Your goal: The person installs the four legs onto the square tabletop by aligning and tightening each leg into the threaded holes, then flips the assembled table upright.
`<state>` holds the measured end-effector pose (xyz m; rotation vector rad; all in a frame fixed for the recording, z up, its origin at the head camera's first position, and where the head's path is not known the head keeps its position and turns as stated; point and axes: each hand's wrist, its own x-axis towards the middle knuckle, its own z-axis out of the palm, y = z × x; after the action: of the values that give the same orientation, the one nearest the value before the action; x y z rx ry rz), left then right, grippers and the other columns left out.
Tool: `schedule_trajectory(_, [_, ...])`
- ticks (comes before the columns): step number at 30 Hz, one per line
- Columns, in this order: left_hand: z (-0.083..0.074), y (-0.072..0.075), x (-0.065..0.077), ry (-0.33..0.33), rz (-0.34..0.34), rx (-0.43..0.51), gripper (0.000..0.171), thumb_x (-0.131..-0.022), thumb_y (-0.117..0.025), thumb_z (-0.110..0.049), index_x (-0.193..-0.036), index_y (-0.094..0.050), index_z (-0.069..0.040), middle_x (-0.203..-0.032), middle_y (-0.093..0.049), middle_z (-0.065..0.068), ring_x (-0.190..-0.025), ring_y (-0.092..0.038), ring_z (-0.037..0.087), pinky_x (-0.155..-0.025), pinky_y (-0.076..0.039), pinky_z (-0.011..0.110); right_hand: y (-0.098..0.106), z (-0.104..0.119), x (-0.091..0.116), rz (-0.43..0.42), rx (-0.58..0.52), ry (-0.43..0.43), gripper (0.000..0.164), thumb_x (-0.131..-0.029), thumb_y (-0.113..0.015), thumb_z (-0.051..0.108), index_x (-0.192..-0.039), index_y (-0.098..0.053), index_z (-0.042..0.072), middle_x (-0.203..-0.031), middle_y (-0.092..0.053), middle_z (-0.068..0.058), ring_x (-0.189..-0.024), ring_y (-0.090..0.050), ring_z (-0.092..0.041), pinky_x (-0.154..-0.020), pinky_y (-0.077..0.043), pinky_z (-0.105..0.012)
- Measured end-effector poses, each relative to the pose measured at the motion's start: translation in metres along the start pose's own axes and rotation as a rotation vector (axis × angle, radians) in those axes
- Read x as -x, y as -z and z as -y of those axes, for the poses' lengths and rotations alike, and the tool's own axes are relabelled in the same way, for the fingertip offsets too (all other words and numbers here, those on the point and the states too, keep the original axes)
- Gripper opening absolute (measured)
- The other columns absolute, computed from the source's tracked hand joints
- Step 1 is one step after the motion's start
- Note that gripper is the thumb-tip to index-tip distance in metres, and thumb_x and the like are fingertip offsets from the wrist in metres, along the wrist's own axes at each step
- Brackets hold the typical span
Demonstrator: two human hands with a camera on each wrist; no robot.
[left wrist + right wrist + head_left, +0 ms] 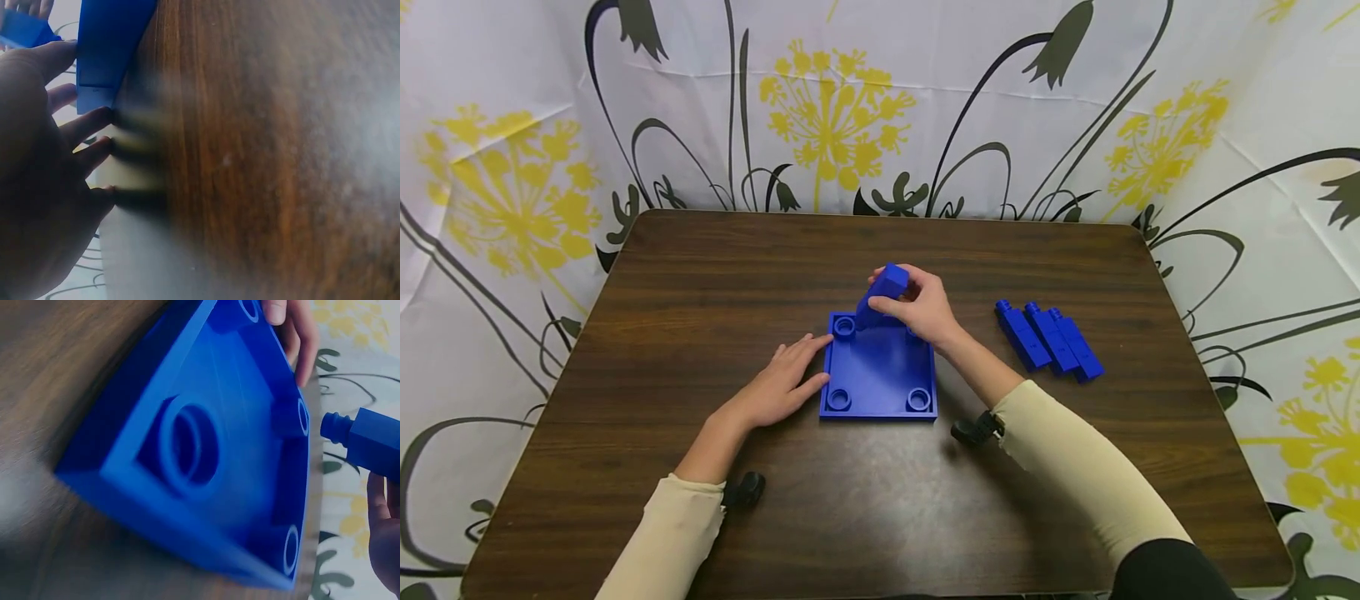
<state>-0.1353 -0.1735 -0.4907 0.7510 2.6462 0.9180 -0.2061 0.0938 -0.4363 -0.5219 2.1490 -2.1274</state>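
A square blue tabletop piece (880, 371) with a raised rim lies on the table, a round threaded-looking socket in each corner. My right hand (921, 304) grips a blue leg (883, 292) above its far side, tilted, thumb on the near face. In the right wrist view the leg's ribbed peg (336, 427) points toward a corner socket (303, 417), apart from it. My left hand (782, 383) lies flat with fingers spread, its fingertips touching the piece's left edge. The left wrist view shows those fingers (90, 128) straight against the blue side (112, 50).
Three more blue legs (1051, 340) lie side by side to the right, pegs facing away. They rest on the brown wooden table (715, 283). Behind its far edge hangs a white cloth (700, 100) printed with flowers.
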Motion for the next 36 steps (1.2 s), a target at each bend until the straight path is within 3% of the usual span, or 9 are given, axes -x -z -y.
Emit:
schedule_trajectory(5, [-0.002,0.002,0.001,0.008,0.005,0.019,0.062,-0.103,-0.048,-0.038,-0.156,-0.025,-0.015,-0.158,-0.027,0.015,-0.147,-0.015,0.035,-0.112,-0.006,0.064,-0.02,0.012,-0.01,0.071,0.014,0.03,0.04,-0.083,-0.073,-0.007,-0.12,-0.06,-0.012,-0.116,-0.066,-0.025,-0.109,-0.064,-0.035,-0.095,-0.049,-0.042])
schedule_trajectory(12, [-0.003,0.003,-0.001,0.021,0.012,0.02,0.062,-0.103,-0.05,-0.036,-0.156,-0.025,-0.015,-0.158,-0.027,0.014,-0.148,-0.014,0.035,-0.111,-0.006,0.065,-0.027,0.0,-0.022,0.109,0.14,0.027,0.042,-0.083,-0.078,0.003,-0.12,-0.062,-0.006,-0.115,-0.068,-0.02,-0.102,-0.068,-0.02,-0.087,-0.053,-0.033])
schedule_trajectory(26, [-0.002,-0.001,-0.002,0.026,0.01,0.025,0.061,-0.103,-0.049,-0.036,-0.156,-0.025,-0.016,-0.158,-0.027,0.012,-0.148,-0.014,0.033,-0.112,-0.005,0.063,-0.038,-0.002,-0.025,0.185,0.34,0.017,0.043,-0.083,-0.078,0.008,-0.122,-0.063,0.003,-0.114,-0.069,-0.011,-0.1,-0.069,-0.021,-0.086,-0.054,-0.036])
schedule_trajectory(30, [-0.001,-0.002,-0.002,0.024,0.006,0.021,0.061,-0.103,-0.048,-0.037,-0.156,-0.025,-0.016,-0.159,-0.027,0.011,-0.148,-0.013,0.033,-0.112,-0.005,0.063,-0.039,-0.004,-0.027,0.201,0.347,0.006,0.044,-0.084,-0.077,0.007,-0.125,-0.061,0.003,-0.117,-0.068,-0.014,-0.103,-0.067,-0.021,-0.088,-0.052,-0.034])
schedule_trajectory(36, [-0.001,-0.002,-0.002,0.024,0.0,0.017,0.061,-0.103,-0.049,-0.035,-0.156,-0.025,-0.016,-0.159,-0.027,0.012,-0.148,-0.013,0.033,-0.112,-0.005,0.064,-0.034,-0.003,-0.028,0.257,0.261,-0.016,0.049,-0.085,-0.07,-0.003,-0.131,-0.055,0.001,-0.124,-0.065,-0.016,-0.115,-0.062,-0.024,-0.095,-0.049,-0.039])
